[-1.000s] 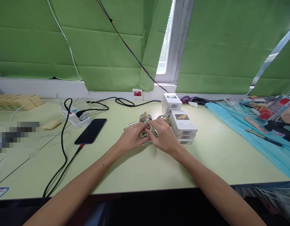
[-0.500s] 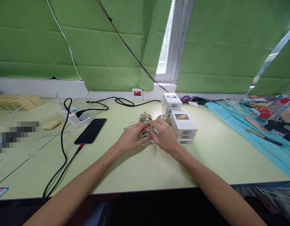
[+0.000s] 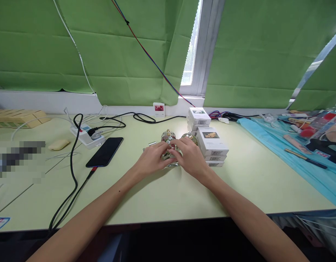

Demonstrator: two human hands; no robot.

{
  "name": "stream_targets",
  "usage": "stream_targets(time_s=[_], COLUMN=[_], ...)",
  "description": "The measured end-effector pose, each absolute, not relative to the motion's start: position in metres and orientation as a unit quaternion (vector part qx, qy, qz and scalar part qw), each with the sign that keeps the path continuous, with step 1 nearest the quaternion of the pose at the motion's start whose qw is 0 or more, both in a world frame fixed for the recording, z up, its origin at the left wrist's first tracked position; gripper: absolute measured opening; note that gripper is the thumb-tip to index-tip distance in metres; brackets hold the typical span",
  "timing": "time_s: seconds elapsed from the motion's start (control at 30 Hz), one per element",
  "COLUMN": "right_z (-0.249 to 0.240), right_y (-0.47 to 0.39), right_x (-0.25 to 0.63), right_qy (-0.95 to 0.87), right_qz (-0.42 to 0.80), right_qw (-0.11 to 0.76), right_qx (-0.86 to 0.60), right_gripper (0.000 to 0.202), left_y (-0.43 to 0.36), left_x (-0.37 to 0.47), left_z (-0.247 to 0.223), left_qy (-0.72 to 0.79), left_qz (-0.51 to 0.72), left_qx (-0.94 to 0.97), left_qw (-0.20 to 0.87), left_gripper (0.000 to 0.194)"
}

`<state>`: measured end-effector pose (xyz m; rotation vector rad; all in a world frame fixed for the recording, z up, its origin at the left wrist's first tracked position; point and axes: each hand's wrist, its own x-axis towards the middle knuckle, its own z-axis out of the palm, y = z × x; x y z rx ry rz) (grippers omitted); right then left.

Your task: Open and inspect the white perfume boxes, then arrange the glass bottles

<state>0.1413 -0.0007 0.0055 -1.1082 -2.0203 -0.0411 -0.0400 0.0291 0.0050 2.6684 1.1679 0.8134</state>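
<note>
Both of my hands meet over a small shiny glass jar (image 3: 173, 164) in the middle of the table. My left hand (image 3: 154, 156) curls round its left side, thumb in front. From the right, my right hand (image 3: 190, 155) closes on the same jar, and the fingertips of both hands almost touch at its top. Fingers cover most of the jar. Just behind stands a lidded glass jar (image 3: 168, 134) with a gold knob. Another glass jar (image 3: 190, 136) is partly hidden behind my right hand. A small silvery piece (image 3: 152, 143) lies beyond my left hand.
White boxes (image 3: 213, 142) with printed pictures stand stacked close to my right hand, with another stack (image 3: 199, 116) behind. Leftward lie a phone (image 3: 104, 152) on a cable and a power strip (image 3: 87, 135). Blue plastic sheeting (image 3: 266, 140) bearing a pen covers the right side.
</note>
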Motion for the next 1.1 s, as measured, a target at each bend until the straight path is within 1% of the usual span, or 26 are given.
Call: stream_targets(time_s=[0.2,0.27,0.53,0.9,1.1], right_z=[0.007,0.0075,0.0058,0.0085,0.0072], right_y=[-0.004,-0.005,-0.0022,-0.0038,-0.0019], right_x=[0.1405,0.1401,0.141,0.1405,0.1408], right_qy=[-0.794,-0.795,-0.8,-0.797,-0.797], right_qz=[0.015,0.018,0.007,0.009,-0.001], right_qw=[0.439,0.442,0.424,0.393,0.392], right_qx=[-0.42,-0.416,-0.423,-0.458,-0.46], right_gripper=[0.012,0.015,0.018,0.011,0.009], left_y=[0.029,0.0293,0.0291,0.0294,0.0297], left_x=[-0.0418,-0.0422,-0.0412,-0.0412,-0.0411], left_z=[0.0044,0.0036,0.0045,0.0037,0.0034], left_qy=[0.392,0.392,0.386,0.392,0.393], left_qz=[0.266,0.266,0.26,0.263,0.263], left_qx=[0.878,0.878,0.882,0.879,0.878], left_qw=[0.066,0.066,0.069,0.07,0.072], left_gripper=[0.014,0.013,0.021,0.027,0.028])
